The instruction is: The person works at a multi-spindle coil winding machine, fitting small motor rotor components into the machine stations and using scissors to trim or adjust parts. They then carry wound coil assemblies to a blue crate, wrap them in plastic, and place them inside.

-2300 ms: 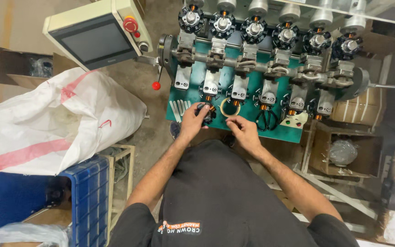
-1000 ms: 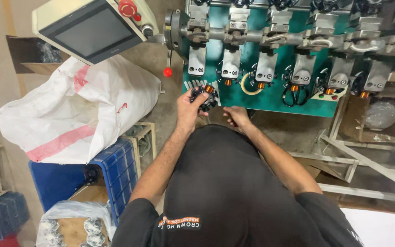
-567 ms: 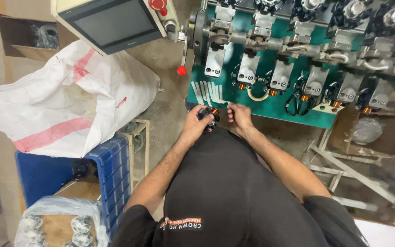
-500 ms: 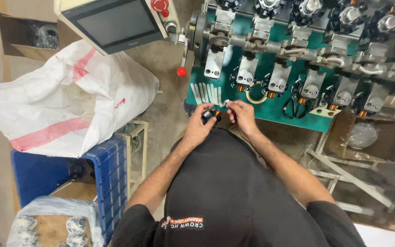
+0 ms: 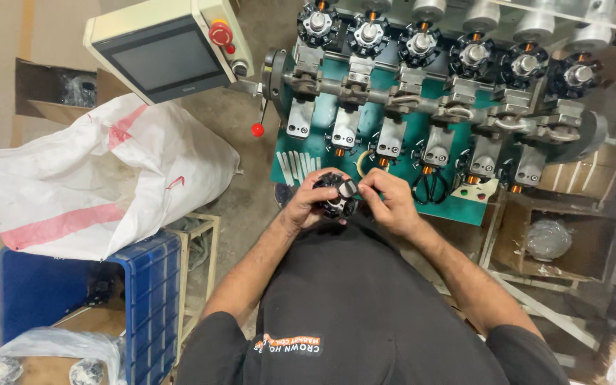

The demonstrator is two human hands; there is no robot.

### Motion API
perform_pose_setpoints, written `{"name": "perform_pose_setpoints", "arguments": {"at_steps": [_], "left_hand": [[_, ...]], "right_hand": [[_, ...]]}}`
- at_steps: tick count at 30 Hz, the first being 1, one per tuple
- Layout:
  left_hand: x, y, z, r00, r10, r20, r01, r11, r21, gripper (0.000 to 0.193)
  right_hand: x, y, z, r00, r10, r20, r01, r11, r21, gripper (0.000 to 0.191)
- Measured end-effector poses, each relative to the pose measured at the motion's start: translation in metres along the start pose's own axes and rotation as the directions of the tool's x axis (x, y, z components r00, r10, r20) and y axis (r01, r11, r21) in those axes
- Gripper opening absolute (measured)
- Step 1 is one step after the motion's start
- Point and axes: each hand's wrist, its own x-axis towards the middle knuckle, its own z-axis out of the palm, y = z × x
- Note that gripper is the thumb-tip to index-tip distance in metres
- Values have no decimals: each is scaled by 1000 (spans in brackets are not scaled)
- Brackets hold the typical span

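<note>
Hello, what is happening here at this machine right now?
A person in a black shirt stands at a green machine with a row of spindles. The left hand holds a small black round part close to the body, and the right hand pinches at its edge. A white sack lies to the left.

A green bench [image 5: 465, 207] is seen across the upper right of the frame, carrying a row of winding heads [image 5: 422, 107]. On its lower left part a set of pale flat strips [image 5: 297, 165] is laid side by side, and a pair of black scissors [image 5: 430, 187] is seen near its lower edge. On the concrete floor [image 5: 240, 121] at left a white sack [image 5: 87, 182] is rested, with a blue crate [image 5: 73, 292] below it.
</note>
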Motion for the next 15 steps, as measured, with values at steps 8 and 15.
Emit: {"name": "perform_pose_setpoints", "arguments": {"at_steps": [8,15], "left_hand": [[13,16,38,934,356,39,-293,696,656,49],[5,41,12,976,-205,71,163,911,378,78]], "right_hand": [[16,-41,-18,963,-261,-64,260,965,-10,28],[2,-23,-18,983,-154,96,163,983,-90,34]]}}
